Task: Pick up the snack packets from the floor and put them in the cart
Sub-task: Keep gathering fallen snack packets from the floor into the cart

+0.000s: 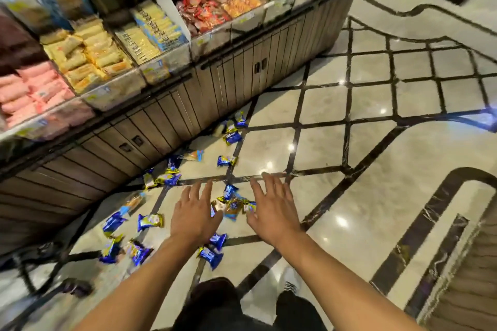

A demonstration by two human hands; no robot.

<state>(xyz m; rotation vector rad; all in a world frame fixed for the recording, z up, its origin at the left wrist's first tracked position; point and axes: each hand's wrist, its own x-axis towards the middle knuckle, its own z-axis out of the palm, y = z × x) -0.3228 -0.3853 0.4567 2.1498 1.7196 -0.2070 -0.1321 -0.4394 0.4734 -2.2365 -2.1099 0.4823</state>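
snack packets (172, 196), blue and gold, lie spread on the shiny floor (376, 126) beside the bottom of a long shop counter (166, 113). a small heap of packets (233, 203) sits right between the two hands. one blue packet (150, 222) lies just left of the left hand, and two more (213, 250) lie under the left wrist. three packets (233, 129) rest further off, close to the counter doors. one packet (226, 161) lies alone past the hands.

the left hand (194, 213) reaches out over the floor, palm down, fingers straight and a bit spread, holding nothing. its thumb side is next to the small heap. the right hand (273, 209) reaches out the same way on the other side of the heap, fingers straight and apart, holding nothing. i cannot tell if the hands touch the packets or hang just above them.

black lines make a criss-cross on the pale floor tiles. the counter has grey slatted doors with small dark handles. on top are clear bins (113, 88) full of snacks: pink ones (29, 91) at the left, yellow ones (86, 56) beside them, red (201, 12) and orange ones further along. dark metal bars (40, 274) show low at the left, blurred. dark trousers (215, 301) show at the bottom.
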